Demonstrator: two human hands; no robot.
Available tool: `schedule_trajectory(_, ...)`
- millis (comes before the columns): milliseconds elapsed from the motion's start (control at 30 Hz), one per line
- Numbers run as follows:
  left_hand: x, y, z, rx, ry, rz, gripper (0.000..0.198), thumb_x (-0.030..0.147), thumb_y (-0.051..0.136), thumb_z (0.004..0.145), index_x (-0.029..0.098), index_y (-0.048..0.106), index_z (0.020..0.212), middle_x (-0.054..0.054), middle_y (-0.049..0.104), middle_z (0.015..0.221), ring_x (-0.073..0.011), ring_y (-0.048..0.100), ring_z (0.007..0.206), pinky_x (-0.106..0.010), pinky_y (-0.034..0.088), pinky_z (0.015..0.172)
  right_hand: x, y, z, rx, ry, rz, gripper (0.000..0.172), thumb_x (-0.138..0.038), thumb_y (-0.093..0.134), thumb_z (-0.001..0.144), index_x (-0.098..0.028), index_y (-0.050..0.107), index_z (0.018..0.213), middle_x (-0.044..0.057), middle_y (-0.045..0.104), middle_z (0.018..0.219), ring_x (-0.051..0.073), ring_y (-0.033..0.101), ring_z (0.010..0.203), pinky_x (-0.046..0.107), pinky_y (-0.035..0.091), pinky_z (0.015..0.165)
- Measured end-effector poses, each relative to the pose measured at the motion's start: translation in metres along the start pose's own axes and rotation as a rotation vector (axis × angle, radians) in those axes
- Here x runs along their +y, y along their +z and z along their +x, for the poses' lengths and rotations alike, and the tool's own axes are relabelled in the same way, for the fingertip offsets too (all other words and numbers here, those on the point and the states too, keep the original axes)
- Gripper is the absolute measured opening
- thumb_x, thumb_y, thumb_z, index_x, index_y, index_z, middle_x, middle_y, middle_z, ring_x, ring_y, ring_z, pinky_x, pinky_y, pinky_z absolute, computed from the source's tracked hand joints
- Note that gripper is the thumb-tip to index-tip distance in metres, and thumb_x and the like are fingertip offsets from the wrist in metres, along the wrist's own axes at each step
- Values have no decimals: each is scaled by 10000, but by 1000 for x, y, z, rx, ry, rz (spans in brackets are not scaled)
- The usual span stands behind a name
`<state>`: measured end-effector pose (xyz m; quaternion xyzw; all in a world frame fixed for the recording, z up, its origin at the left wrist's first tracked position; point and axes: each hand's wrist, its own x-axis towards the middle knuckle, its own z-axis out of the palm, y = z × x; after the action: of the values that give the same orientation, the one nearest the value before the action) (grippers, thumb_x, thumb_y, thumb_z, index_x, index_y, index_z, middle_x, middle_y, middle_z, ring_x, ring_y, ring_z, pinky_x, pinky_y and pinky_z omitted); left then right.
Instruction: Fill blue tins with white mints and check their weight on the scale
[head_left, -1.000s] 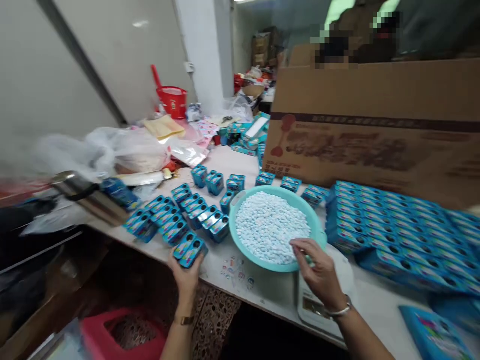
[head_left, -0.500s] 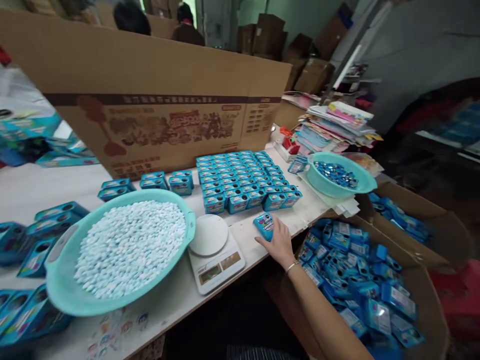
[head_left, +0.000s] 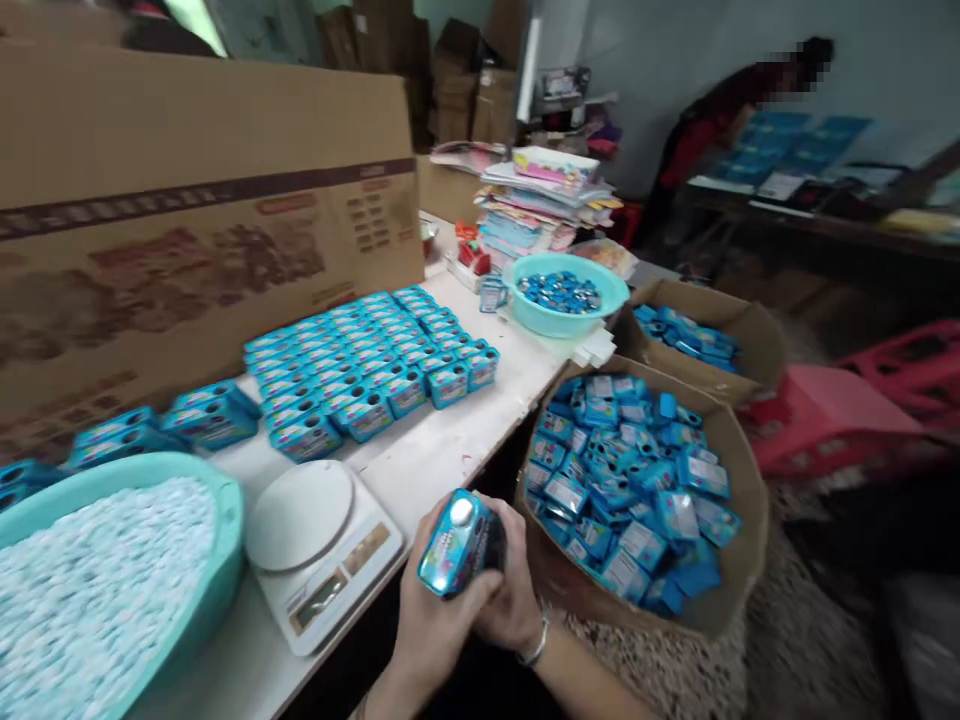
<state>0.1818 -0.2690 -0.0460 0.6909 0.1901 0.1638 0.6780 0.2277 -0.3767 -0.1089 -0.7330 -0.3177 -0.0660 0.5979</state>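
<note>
Between my two hands, just off the table's front edge, a small blue candy box (head_left: 450, 550) is held tilted, with a pale round spot at one end of its shiny top. My left hand (head_left: 433, 615) wraps around its left side and underside. From the right, my right hand (head_left: 512, 575) closes on the same box; some fingertips are hidden behind it. A white kitchen scale (head_left: 352, 560) with a bare round plate stands to the left. Rows of similar blue boxes (head_left: 360, 370) with dark round holes stand upright beyond the scale.
A turquoise basin (head_left: 229, 510) of pale candies is at the left. Another turquoise basin (head_left: 555, 325) holds small blue-and-silver pieces. Cartons of blue boxes (head_left: 739, 560) stand at the right, near red stools (head_left: 832, 420). A large cardboard panel (head_left: 225, 130) lines the back; a person (head_left: 697, 130) bends farther off.
My right hand has lifted the candy box from the table and brought it toward me. My left hand has come into view and joined it. The view has swung right.
</note>
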Motion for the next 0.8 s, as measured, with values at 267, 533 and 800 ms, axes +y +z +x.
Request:
schedule_trajectory(267,-12,21,9,124,-216,29,588,445,854,604,153,666,1079,-74,760,946,-289,725,925,-402,583,907,102,-161,-14,-380,546,-720,585,-349,683,835,-233,521,1385,157,546,1366,316,498,1284,499,428,1051)
schedule_trajectory(533,-23,23,1,192,-471,43,531,435,865,522,139,717,937,-70,784,848,-314,745,840,-446,608,839,202,-222,-16,-475,872,-915,683,-374,692,800,-152,486,1412,209,539,1347,345,485,1255,458,397,1006)
schedule_trajectory(800,-12,28,-7,190,-404,69,599,476,869,511,143,710,984,-66,780,857,-298,736,838,-395,604,811,238,-154,10,-370,847,-803,869,-179,752,668,-58,392,1450,287,562,1310,400,520,1255,538,399,1028)
